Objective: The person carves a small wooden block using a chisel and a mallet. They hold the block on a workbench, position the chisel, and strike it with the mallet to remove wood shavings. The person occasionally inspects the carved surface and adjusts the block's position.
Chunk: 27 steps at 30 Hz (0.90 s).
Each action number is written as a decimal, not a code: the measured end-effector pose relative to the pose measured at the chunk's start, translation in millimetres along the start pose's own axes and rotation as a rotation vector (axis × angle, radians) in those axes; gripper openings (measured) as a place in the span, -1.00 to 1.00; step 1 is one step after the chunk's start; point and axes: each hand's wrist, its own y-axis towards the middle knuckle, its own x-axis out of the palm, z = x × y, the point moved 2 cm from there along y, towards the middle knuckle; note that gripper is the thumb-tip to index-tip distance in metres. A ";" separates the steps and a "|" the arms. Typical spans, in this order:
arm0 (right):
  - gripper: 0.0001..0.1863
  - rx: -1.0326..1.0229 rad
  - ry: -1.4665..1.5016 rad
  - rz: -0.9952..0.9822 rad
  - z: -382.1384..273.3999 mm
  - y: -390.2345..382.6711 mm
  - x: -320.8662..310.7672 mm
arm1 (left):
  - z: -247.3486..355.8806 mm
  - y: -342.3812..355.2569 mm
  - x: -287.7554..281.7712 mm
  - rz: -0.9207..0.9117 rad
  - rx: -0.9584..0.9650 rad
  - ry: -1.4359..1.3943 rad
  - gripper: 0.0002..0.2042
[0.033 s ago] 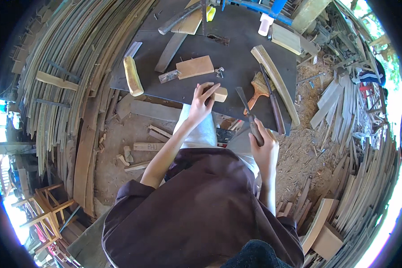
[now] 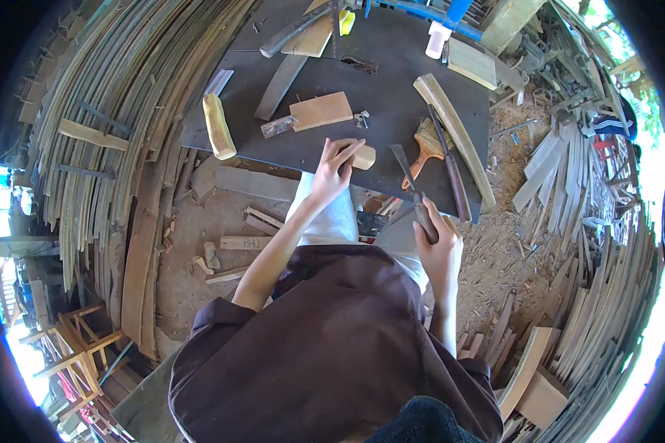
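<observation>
My left hand [image 2: 334, 177] is closed on a small pale wood block [image 2: 363, 156] at the near edge of the dark table [image 2: 391, 96]. Its fingers lie over the block's left side and hide part of it. To the right, my right hand [image 2: 440, 249] grips the handle of a chisel [image 2: 406, 171], whose flat blade points up and left, apart from the block. Just beyond the blade lies a brush [image 2: 427, 145] with a wooden handle. Beside it rests a long tool with a dark handle [image 2: 457, 186]. A larger rectangular wood block [image 2: 322, 112] sits beyond my left hand.
A curved wood strip [image 2: 458, 136] runs along the table's right side. A yellowish wood piece [image 2: 218, 127] lies at the left edge. A hammer-like bar [image 2: 292, 33] and a white bottle [image 2: 437, 40] are at the back. Stacked planks [image 2: 118, 96] stand at left.
</observation>
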 end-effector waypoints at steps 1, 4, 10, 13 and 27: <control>-0.50 0.034 -0.004 -0.013 -0.6 -3.2 -5.3 | 2.8 -0.5 -1.3 -0.048 0.009 0.002 -0.41; -0.51 0.059 0.011 -0.047 -2.4 -10.7 -10.4 | 7.2 -0.9 -4.9 -0.131 0.033 0.008 -0.39; -0.52 0.035 0.025 -0.122 -11.4 -19.0 3.1 | 10.3 -0.5 1.0 -0.050 -0.014 0.022 -0.28; -0.51 0.043 0.010 -0.134 -17.4 -19.6 0.7 | 1.7 -4.8 6.7 -0.056 -0.064 0.043 -0.23; -0.50 0.000 -0.093 -0.175 -34.7 0.4 12.4 | -6.1 -4.8 9.0 -0.063 0.001 0.074 -0.41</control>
